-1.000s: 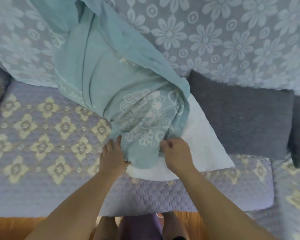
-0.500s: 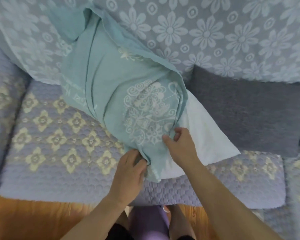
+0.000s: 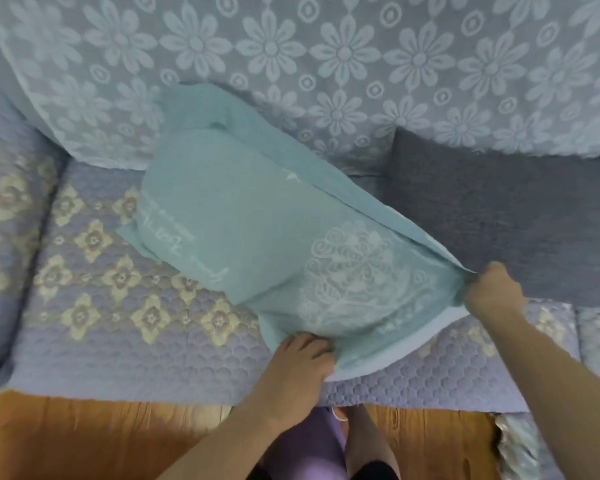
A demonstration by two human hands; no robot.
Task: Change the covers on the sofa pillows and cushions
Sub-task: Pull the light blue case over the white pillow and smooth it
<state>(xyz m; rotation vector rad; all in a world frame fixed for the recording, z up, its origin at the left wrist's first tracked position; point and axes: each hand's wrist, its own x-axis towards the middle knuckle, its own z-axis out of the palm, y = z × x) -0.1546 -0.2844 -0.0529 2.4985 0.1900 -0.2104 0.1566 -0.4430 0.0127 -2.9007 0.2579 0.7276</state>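
A teal pillow cover (image 3: 257, 223) with a white floral print lies over a white pillow (image 3: 409, 341) on the sofa seat (image 3: 118, 323). Only a thin strip of the pillow shows along the cover's open near edge. My left hand (image 3: 300, 362) grips the cover's near corner at the seat's front. My right hand (image 3: 492, 294) pinches the cover's right corner and holds it stretched out to the right.
A dark grey cushion (image 3: 499, 216) leans against the sofa back to the right, just behind my right hand. A flower-patterned lace throw (image 3: 326, 57) covers the backrest. The padded armrest (image 3: 4, 220) is at left. Wooden floor (image 3: 84, 441) and my legs lie below.
The cover has come down over the pillow, hiding most of the white. My right hand moved far right with the cover's corner; my left hand shifted toward the seat's front edge.
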